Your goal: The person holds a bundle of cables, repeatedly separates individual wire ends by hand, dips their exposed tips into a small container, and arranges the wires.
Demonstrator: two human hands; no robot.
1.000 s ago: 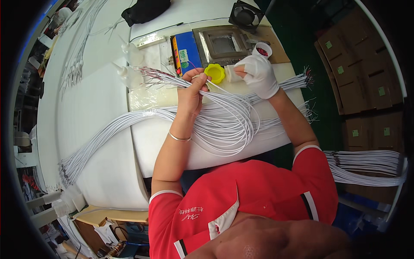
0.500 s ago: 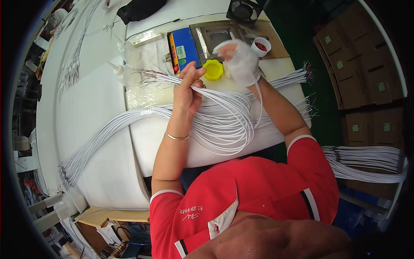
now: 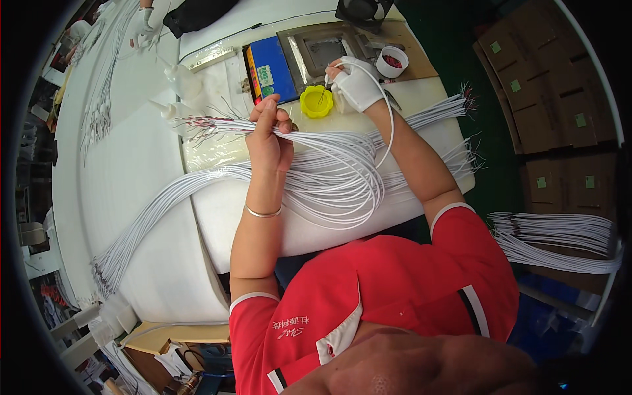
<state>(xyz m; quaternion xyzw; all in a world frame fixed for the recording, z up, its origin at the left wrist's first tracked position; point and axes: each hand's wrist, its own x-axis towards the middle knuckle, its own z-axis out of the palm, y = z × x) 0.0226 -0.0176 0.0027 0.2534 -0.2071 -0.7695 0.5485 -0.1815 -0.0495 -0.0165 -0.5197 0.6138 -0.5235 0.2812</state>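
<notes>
My bare left hand [image 3: 268,135] is closed around a bundle of white cables [image 3: 339,174], just behind its stripped ends. Thin dark and reddish wires fan out to the left of my fingers. The bundle's looped middle sags over the table's near edge. In a white glove, my right hand [image 3: 359,85] pinches one white cable [image 3: 391,125], which arches over the hand and back down to the bundle. Its thin wire tips show over a yellow scalloped dish [image 3: 309,109], just left of the glove. Beneath the held bundle runs a second cable bundle [image 3: 151,201].
Behind the dish are a blue box [image 3: 270,69] and a metal-framed unit [image 3: 294,52]. A white cup [image 3: 382,68] with red bits stands to the right, squeeze bottles [image 3: 181,82] to the left. Another person's gloved hand [image 3: 141,27] is at far left. Cardboard boxes [image 3: 546,125] line the right.
My right hand has come down toward the yellow dish, its fingers now pinching the cable with the tips over the dish. My left hand still grips the bundle. Another person's hand has appeared at far left.
</notes>
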